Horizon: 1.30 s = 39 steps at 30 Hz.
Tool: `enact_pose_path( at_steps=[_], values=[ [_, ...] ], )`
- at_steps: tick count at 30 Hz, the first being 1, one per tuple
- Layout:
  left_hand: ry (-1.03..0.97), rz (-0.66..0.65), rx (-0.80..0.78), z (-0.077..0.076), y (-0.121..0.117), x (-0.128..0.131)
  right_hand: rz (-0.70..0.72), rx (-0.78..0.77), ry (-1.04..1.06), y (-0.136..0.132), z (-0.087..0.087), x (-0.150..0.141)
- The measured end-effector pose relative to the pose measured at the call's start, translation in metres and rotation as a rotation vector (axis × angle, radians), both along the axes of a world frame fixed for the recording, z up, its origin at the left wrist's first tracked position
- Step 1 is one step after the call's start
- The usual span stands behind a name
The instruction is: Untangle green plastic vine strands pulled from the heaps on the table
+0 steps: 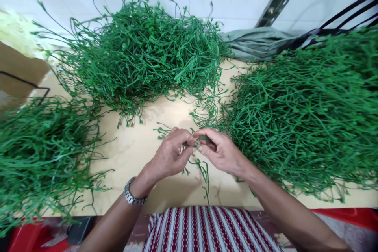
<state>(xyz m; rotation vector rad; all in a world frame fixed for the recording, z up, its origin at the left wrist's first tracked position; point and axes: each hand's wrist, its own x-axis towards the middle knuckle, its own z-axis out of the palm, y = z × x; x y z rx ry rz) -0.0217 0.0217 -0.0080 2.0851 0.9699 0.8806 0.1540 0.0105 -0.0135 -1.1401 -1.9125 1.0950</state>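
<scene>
Fingertip work on the stems (205,173) seems under way, left hand (169,155) and right hand (226,152) both curled, pinching them over the worktop (132,157), and the next move likely calls for light, steady control.

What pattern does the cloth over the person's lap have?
The cloth has dark red and whitish stripes, best seen at the bottom of the head view.
</scene>
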Motion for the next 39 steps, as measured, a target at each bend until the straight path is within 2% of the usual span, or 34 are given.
enact_pose_path(
  at_steps=[5, 10, 13, 20, 23, 27, 33, 39],
  values=[
    [-0.244, 0.091, -0.135, -0.011, 0.005, 0.005, -0.060, 0.106, -0.008, 0.004, 0.003, -0.002],
    [-0.362, 0.021, -0.003, -0.016, 0.003, 0.007, -0.087, 0.141, -0.055, 0.002, 0.005, -0.001],
    [-0.380, 0.031, 0.019, -0.017, 0.000, 0.008, -0.086, 0.185, -0.077, 0.000, 0.004, -0.001],
    [-0.467, 0.083, -0.081, -0.023, -0.010, 0.010, -0.093, 0.500, -0.150, -0.008, -0.003, -0.005],
    [-0.415, 0.115, -0.104, -0.022, -0.012, 0.010, -0.103, 0.537, -0.149, -0.009, -0.003, -0.005],
    [-0.256, 0.171, 0.053, -0.016, -0.012, 0.009, -0.101, 0.479, -0.168, -0.008, 0.000, -0.004],
    [-0.019, 0.105, 0.288, -0.008, -0.012, 0.005, -0.029, 0.417, -0.167, -0.008, 0.005, -0.003],
    [0.129, 0.085, 0.336, -0.008, -0.013, 0.004, -0.031, 0.391, -0.145, -0.009, 0.004, -0.001]
  ],
)
